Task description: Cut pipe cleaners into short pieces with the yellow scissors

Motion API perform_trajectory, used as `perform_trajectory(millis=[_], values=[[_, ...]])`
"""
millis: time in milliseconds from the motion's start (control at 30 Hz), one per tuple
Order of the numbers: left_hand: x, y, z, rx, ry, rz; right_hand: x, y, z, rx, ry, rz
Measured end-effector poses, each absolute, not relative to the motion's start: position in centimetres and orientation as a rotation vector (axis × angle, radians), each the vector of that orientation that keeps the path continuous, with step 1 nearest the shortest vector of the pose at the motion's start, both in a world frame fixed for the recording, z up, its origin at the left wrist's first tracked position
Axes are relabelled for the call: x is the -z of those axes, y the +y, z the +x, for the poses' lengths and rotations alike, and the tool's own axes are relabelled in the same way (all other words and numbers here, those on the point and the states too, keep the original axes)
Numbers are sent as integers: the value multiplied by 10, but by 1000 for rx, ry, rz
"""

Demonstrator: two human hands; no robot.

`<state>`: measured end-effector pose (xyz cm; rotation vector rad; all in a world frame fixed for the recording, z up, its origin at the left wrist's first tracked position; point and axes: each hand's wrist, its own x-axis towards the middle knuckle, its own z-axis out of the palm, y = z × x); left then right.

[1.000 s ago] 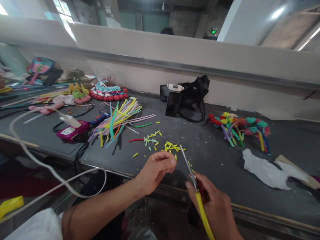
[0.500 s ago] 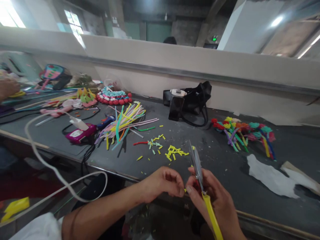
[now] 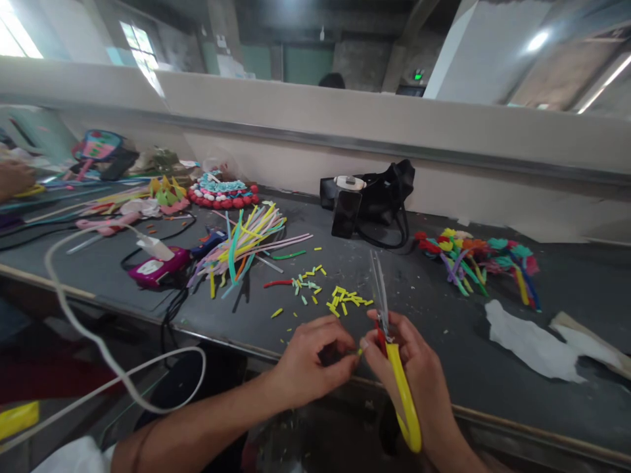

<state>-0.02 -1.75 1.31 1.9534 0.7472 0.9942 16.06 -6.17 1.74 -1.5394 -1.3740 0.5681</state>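
My left hand (image 3: 315, 360) is closed in a pinch at the table's front edge, with a small yellow pipe cleaner piece (image 3: 361, 351) at its fingertips. Close beside it, my right hand (image 3: 417, 371) is wrapped around yellow-handled scissors (image 3: 403, 394). Their blades point up and away from me, slightly apart. The right thumb is right by the yellow piece; I cannot tell whether it touches it. Beyond my hands lies a small pile of cut yellow pieces (image 3: 345, 299). Left of that are pale green cuttings (image 3: 305, 284) and a short red pipe cleaner (image 3: 277, 284).
A bundle of pipe cleaners (image 3: 251, 240) lies left of centre, near a magenta power socket (image 3: 160, 268) with a white cable. A phone (image 3: 346, 214) leans against a black bag (image 3: 389, 203). Pipe-cleaner flowers (image 3: 458, 253) and white paper (image 3: 530, 341) lie right. Another person's hand (image 3: 16, 179) shows far left.
My right hand has turned the scissors more upright and raised the handle. The left hand has shifted slightly up, and the yellow piece between the hands has risen a little.
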Motion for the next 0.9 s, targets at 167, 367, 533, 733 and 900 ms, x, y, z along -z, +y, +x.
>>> perform_trajectory(millis=[167,367,533,733,900], values=[[-11,-18,3,-934,831,1899,-15,-63,159,-574,-1400,-1558],[-10,-12,4,-896,774,1217,-20,-64,160,-463,-1463,-1534],[-10,-4,0,-988,607,699,-8,-73,167,-76,-1649,-1589],[-12,-3,3,-1065,534,593,12,-82,173,183,-1883,-1588],[-14,-5,9,-1069,535,572,21,-84,178,256,-1905,-1592]])
